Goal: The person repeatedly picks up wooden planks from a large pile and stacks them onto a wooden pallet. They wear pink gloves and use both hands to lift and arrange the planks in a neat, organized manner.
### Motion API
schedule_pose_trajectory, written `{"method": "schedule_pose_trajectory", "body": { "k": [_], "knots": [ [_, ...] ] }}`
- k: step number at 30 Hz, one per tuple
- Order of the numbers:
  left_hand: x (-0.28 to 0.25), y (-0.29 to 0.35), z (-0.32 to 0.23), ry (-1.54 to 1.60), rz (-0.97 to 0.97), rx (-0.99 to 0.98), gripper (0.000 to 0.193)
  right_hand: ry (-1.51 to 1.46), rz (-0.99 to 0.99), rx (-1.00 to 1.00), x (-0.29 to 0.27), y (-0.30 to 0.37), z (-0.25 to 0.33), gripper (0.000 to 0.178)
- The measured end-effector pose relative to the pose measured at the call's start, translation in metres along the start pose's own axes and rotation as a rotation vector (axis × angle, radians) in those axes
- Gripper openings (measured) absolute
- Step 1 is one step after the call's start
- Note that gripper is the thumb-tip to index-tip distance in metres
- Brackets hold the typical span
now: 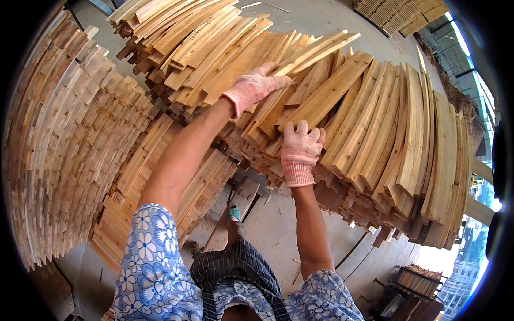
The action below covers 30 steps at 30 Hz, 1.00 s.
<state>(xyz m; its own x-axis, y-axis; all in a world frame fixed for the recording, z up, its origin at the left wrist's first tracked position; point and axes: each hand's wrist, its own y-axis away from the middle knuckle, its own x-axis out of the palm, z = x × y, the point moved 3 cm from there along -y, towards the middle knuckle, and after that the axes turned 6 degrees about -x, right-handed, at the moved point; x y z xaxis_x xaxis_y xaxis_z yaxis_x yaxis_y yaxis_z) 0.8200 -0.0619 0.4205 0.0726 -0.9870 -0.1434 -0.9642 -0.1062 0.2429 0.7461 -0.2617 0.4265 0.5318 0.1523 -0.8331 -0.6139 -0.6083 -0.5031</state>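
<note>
My left hand (pixel 256 90), in a pinkish knitted work glove, is closed on the near end of narrow wooden boards (pixel 319 52). These boards tilt up to the right above a wide stack of planks (pixel 243 53). Lower and to the right, my right hand (pixel 301 151), gloved the same way, has its fingers curled over the near end of a wider wooden plank (pixel 332 90). That plank lies slantwise on top of the stack. My right thumb and the plank's underside are hidden. Other loose planks (pixel 369 128) fan out beside the right hand.
A tall wall of stacked boards (pixel 69 144) rises at the left. Lower piles of planks (pixel 206 187) stand between it and my legs. Bundled wood (pixel 396 13) sits at the far right. A dark rack with wood (pixel 417 283) is at the lower right.
</note>
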Motion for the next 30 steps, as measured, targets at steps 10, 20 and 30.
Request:
{"method": "schedule_pose_trajectory", "body": {
  "k": [10, 20, 30],
  "knots": [
    [-0.109, -0.001, 0.113, -0.625, -0.357, -0.297, 0.087, -0.435, -0.076, -0.381, 0.076, -0.043, 0.125, 0.028],
    [-0.115, -0.015, 0.153, -0.481, -0.336, -0.487, 0.098, -0.861, 0.247, 0.446, 0.136, -0.070, 0.091, 0.076],
    [-0.089, 0.033, 0.140, -0.245, -0.331, -0.422, 0.095, -0.849, 0.556, 0.920, 0.134, -0.068, 0.106, 0.101]
  ]
}}
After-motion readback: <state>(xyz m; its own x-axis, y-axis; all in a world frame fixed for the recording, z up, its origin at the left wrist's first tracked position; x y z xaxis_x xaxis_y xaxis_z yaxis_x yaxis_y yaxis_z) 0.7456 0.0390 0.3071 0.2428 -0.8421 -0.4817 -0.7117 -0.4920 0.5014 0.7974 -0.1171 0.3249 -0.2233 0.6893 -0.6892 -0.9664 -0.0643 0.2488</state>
